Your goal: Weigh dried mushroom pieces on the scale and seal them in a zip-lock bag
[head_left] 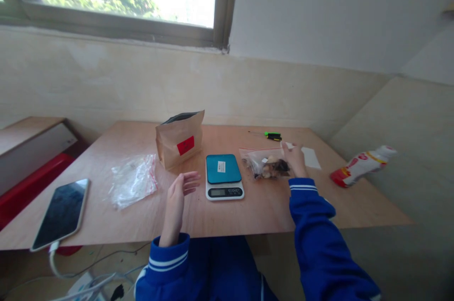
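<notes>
On the table (pixel 262 211), right hand (pixel 295 160) pinching a resealable bag (pixel 266 166), left hand (pixel 178 199) spread open

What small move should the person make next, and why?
Probably bring the left hand across to the zip bag of dried pieces. The right hand already touches that bag's right end, while the left hand is open, holding nothing, beside the digital kitchen scale. Two hands would likely steady the bag better.
</notes>
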Available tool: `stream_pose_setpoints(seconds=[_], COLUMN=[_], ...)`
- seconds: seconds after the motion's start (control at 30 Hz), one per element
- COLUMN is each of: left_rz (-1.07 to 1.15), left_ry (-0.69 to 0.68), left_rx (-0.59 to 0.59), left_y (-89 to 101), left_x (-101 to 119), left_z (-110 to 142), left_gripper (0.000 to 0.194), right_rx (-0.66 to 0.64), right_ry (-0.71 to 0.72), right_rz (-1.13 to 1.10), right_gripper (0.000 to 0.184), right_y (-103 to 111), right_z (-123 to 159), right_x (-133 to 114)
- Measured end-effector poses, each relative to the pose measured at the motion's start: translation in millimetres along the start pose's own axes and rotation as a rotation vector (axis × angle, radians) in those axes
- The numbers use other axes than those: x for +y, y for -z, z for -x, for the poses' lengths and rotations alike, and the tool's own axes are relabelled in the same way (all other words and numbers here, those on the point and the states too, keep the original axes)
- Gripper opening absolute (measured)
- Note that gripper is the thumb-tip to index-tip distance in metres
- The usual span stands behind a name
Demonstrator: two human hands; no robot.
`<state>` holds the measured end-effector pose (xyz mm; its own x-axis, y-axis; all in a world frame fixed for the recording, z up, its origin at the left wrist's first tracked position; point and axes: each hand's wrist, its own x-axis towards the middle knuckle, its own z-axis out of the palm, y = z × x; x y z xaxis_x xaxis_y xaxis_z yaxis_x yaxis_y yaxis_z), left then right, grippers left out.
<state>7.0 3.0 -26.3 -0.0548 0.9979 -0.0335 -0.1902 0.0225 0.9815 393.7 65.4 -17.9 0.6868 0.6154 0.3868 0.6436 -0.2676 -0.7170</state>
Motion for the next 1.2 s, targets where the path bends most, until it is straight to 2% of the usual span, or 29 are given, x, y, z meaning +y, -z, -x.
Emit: stream_pose_setpoints(seconds=[0.07,0.13,0.23,0.33,0.43,0.5,0.63,0.73,0.83,0.93,1.07,1.2], left_rz=[-0.001,-0.007,-0.016,-0.038,-0.103,-0.178,-0.437,-0.696,-0.928,-0.973,-0.91,-0.915], left_ry=[0.004,0.012,0.021,-0.002,-0.087,-0.195,-0.557,-0.799,-0.787,-0.758,-0.832,-0.898], left_rx=[0.013,0.011,0.008,0.0,-0.001,0.039,0.246,0.397,0.398,0.339,0.287,0.217], left_y=[2.6,3.9,4.1,4.5,7.1,9.5,9.9,5.0,1.3,3.3,9.7,11.4], left_x=[-0.8,-1.3,-1.9,-2.4,0.7,7.9,37.2,60.8,71.8,69.7,55.3,34.5], left_z=[-1.3,-2.1,-2.2,-1.8,-2.7,-5.8,-24.6,-51.5,-79.3,-90.4,-70.4,-37.5], left_gripper=[0.055,0.053,0.05,0.049,0.046,0.041,0.032,0.037,0.039,0.04,0.022,0.02], right_rx=[0.037,0.036,-0.105,-0.214,-0.214,-0.21,-0.184,-0.236,-0.357,-0.51,-0.607,-0.627], right_ry=[0.035,0.147,0.291,0.265,0.237,0.234,0.291,0.399,0.573,0.738,0.866,1.019], right_rz=[0.078,0.201,0.442,0.534,0.529,0.523,0.368,0.209,-0.045,-0.353,-0.501,-0.434], right_gripper=[0.057,0.053,0.045,0.043,0.044,0.045,0.045,0.041,0.036,0.031,0.027,0.026], right_y=[-3.2,-8.9,-21.7,-33.6,-37.2,-35.0,-28.1,-23.6,-17.1,-8.9,-6.7,-17.7], right_z=[12.0,30.7,59.2,75.3,78.0,77.6,79.9,83.3,89.5,101.0,119.4,134.0], right_x=[-0.2,-2.9,-8.4,-14.1,-20.1,-24.6,-38.7,-60.3,-94.3,-135.4,-181.8,-199.3])
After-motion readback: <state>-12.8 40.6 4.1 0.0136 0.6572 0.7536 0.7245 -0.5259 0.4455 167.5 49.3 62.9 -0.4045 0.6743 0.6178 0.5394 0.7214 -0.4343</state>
